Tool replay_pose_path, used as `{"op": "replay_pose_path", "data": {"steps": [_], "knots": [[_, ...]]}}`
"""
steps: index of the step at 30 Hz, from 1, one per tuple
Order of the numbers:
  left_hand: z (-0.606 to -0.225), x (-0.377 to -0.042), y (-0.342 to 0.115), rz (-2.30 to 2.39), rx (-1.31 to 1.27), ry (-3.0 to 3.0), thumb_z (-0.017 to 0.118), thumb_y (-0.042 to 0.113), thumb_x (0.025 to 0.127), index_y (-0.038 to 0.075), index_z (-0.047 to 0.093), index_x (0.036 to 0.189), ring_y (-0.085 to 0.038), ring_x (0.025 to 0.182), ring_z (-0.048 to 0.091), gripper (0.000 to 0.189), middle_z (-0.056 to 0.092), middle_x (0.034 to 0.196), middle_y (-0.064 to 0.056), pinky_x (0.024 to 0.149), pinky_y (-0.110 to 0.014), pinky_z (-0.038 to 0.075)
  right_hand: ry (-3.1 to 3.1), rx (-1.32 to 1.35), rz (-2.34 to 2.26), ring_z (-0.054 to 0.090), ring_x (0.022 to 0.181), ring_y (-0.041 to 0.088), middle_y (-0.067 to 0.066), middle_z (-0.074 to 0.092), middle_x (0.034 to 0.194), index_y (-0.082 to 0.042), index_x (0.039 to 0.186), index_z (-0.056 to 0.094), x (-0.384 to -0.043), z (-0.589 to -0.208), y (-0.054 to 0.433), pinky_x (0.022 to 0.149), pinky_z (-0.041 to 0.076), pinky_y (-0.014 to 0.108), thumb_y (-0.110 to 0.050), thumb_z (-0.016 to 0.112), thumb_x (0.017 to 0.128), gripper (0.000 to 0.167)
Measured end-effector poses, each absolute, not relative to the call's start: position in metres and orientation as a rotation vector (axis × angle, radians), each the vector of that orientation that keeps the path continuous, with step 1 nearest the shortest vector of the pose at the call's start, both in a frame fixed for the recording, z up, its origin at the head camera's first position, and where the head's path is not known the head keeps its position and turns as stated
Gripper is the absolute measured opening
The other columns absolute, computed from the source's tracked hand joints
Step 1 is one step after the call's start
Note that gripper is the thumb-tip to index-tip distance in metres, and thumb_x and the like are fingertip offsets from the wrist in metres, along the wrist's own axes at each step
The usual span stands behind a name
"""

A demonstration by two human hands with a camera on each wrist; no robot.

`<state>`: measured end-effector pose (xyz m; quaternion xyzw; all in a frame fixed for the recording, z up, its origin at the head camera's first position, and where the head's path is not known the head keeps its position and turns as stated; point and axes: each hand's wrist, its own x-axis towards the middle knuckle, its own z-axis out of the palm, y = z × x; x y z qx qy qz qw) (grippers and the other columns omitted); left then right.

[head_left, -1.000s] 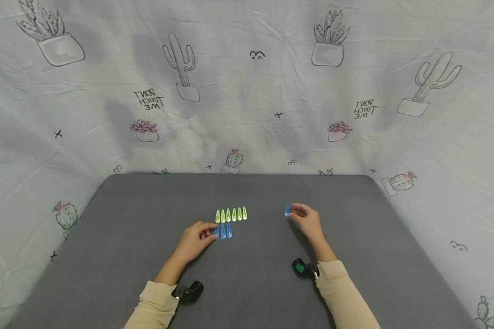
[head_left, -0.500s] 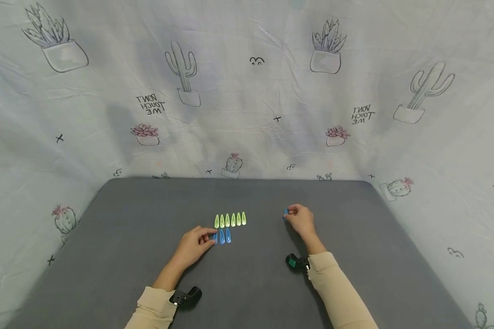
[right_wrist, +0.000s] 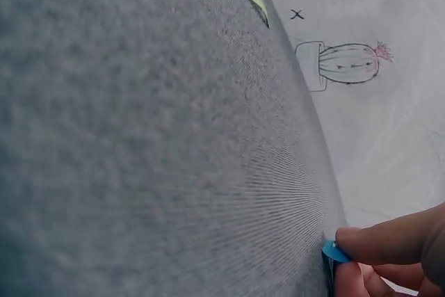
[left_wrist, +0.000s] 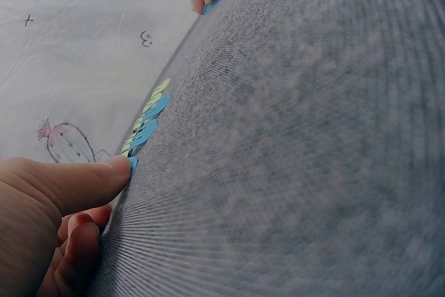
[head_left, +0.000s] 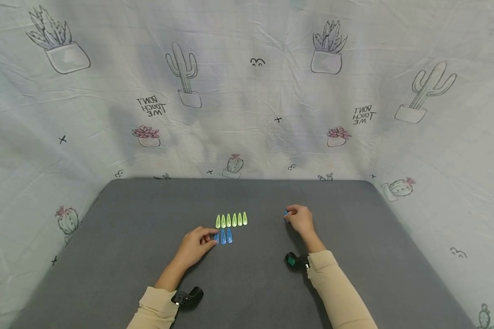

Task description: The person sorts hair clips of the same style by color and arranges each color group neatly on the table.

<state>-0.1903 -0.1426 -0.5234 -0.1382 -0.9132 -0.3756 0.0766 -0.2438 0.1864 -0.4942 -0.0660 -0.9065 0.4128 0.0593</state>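
Observation:
Several yellow-green snap hair clips (head_left: 234, 220) lie side by side in a row on the grey table. Just below their left part is a row of three blue hair clips (head_left: 223, 236). My left hand (head_left: 194, 246) has thumb and fingers on the leftmost blue hair clip (left_wrist: 134, 165), partly covering it. Off to the right, my right hand (head_left: 301, 219) pinches another blue hair clip (right_wrist: 334, 251) between thumb and fingers, close to the tabletop. Part of that clip is hidden by the fingertips.
The grey table (head_left: 247, 283) ends at the back against a white cloth (head_left: 247, 100) printed with cacti. Black wrist cameras sit on the left wrist (head_left: 188, 298) and the right wrist (head_left: 296, 260).
The right hand has come round the separate blue hair clip and now pinches it. The left hand stays at the leftmost blue clip. The head view has tilted slightly.

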Motion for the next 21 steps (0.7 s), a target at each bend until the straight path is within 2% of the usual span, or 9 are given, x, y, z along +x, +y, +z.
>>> {"op": "replay_pose_path", "data": {"steps": [3, 7, 10, 16, 21], "knots": [[-0.523, -0.190, -0.143, -1.141, -0.410, -2.734, 0.076, 0.014, 0.079, 0.011, 0.073, 0.104, -0.005, 0.059, 0.041, 0.025, 0.049, 0.072, 0.006, 0.057, -0.023, 0.035, -2.702, -0.198, 1.352, 0.064, 0.084, 0.027, 0.014, 0.067, 0.093, 0.000, 0.115, 0.066, -0.242, -0.493, 0.187, 0.068, 0.051, 0.035, -0.007, 0.066, 0.086, 0.030], [-0.523, -0.190, -0.144, -1.147, -0.404, -2.736, 0.076, 0.013, 0.079, 0.011, 0.073, 0.104, -0.005, 0.058, 0.040, 0.025, 0.049, 0.071, 0.006, 0.056, -0.023, 0.035, -2.624, -0.185, 1.567, 0.065, 0.090, 0.026, 0.015, 0.065, 0.100, -0.002, 0.120, 0.064, -0.238, -0.492, 0.185, 0.077, 0.053, 0.036, -0.008, 0.064, 0.089, 0.031], [-0.524, -0.190, -0.144, -1.145, -0.397, -2.743, 0.076, 0.014, 0.079, 0.012, 0.073, 0.104, -0.005, 0.058, 0.040, 0.025, 0.049, 0.071, 0.006, 0.056, -0.022, 0.035, -2.556, -0.161, 1.726, 0.065, 0.088, 0.024, 0.015, 0.063, 0.100, -0.001, 0.121, 0.062, -0.233, -0.488, 0.180, 0.082, 0.053, 0.037, -0.006, 0.062, 0.090, 0.032], [-0.524, -0.191, -0.144, -1.158, -0.399, -2.735, 0.077, 0.013, 0.078, 0.011, 0.073, 0.103, -0.005, 0.059, 0.040, 0.025, 0.049, 0.071, 0.006, 0.056, -0.022, 0.035, -2.479, -0.067, 1.872, 0.063, 0.079, 0.016, 0.014, 0.063, 0.095, 0.002, 0.119, 0.062, -0.225, -0.484, 0.168, 0.080, 0.053, 0.037, -0.004, 0.063, 0.089, 0.031], [-0.523, -0.191, -0.143, -1.167, -0.396, -2.739, 0.076, 0.013, 0.079, 0.012, 0.073, 0.104, -0.005, 0.058, 0.040, 0.025, 0.049, 0.072, 0.006, 0.056, -0.022, 0.035, -2.484, 0.054, 1.925, 0.063, 0.079, 0.021, 0.020, 0.061, 0.095, 0.007, 0.118, 0.061, -0.215, -0.477, 0.154, 0.080, 0.053, 0.043, 0.000, 0.062, 0.087, 0.031]]}}
